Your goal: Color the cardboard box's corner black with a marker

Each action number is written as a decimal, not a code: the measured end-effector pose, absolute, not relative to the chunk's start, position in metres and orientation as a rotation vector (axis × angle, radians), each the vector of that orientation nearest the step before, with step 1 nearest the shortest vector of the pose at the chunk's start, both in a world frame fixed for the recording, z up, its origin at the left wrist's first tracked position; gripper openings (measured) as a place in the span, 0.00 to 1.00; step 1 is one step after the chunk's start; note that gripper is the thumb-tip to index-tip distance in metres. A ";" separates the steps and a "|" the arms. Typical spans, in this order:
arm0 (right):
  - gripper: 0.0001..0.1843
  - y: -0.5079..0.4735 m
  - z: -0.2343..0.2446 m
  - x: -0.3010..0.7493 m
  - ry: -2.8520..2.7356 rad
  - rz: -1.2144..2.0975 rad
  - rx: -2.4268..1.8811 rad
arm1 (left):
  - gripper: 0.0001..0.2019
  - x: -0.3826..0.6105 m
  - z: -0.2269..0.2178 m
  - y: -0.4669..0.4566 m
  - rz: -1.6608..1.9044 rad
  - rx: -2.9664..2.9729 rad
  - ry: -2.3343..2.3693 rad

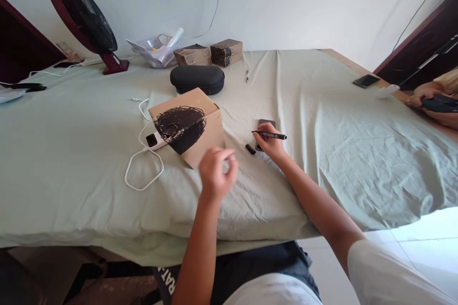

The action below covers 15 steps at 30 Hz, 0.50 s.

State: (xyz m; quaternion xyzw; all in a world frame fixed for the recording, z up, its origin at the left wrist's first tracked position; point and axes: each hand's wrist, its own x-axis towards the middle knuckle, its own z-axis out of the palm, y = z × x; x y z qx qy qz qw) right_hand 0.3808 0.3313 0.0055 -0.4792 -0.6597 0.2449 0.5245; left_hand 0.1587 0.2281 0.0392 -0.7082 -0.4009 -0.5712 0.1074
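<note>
A black marker is pinched in my right hand, its bare tip pointing left. Beneath that hand lies a dark flat object, mostly covered, whose kind I cannot make out. A black pen cap rests on the cloth just left of the hand. My left hand, slightly blurred, is held with curled fingers, thumb and forefinger forming a ring with nothing visible in it. It is in front of a cardboard box, which has a big scribbled black patch across its top and side.
A white device with a looped white cable lies left of the box. Behind are a black case, two smaller boxes, a plastic basket and a fan. Another person's hands hold a dark object at right.
</note>
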 end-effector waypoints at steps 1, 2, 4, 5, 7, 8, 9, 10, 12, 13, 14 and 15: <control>0.13 0.332 0.006 0.381 -1.525 0.591 -1.155 | 0.18 0.175 0.042 0.239 -1.474 -2.331 -1.306; 0.14 0.332 0.006 0.382 -1.479 0.597 -1.160 | 0.19 0.187 0.043 0.251 -1.205 -2.511 -1.421; 0.14 0.332 0.008 0.383 -1.414 0.603 -1.170 | 0.20 0.201 0.037 0.277 -0.704 -2.759 -1.518; 0.14 0.331 0.009 0.384 -1.396 0.600 -1.176 | 0.17 0.202 0.031 0.288 -0.542 -2.844 -1.500; 0.14 0.330 0.010 0.385 -1.373 0.598 -1.163 | 0.12 0.198 0.018 0.303 -0.495 -2.938 -1.440; 0.15 0.329 0.010 0.385 -1.369 0.604 -1.141 | 0.10 0.194 0.011 0.307 -0.571 -2.973 -1.447; 0.16 0.328 0.011 0.385 -1.371 0.614 -1.113 | 0.10 0.191 0.005 0.309 -0.687 -2.999 -1.484; 0.16 0.327 0.011 0.385 -1.378 0.623 -1.088 | 0.10 0.188 -0.001 0.310 -0.813 -3.005 -1.546; 0.17 0.324 0.011 0.386 -1.414 0.623 -1.072 | 0.09 0.184 -0.008 0.309 -1.002 -2.978 -1.695; 0.17 0.322 0.012 0.386 -1.443 0.607 -1.084 | 0.09 0.184 -0.010 0.309 -1.041 -2.960 -1.764; 0.17 0.320 0.013 0.386 -1.479 0.583 -1.100 | 0.09 0.184 -0.012 0.309 -1.046 -2.950 -1.819; 0.18 0.319 0.014 0.386 -1.517 0.557 -1.115 | 0.09 0.185 -0.013 0.310 -1.033 -2.951 -1.859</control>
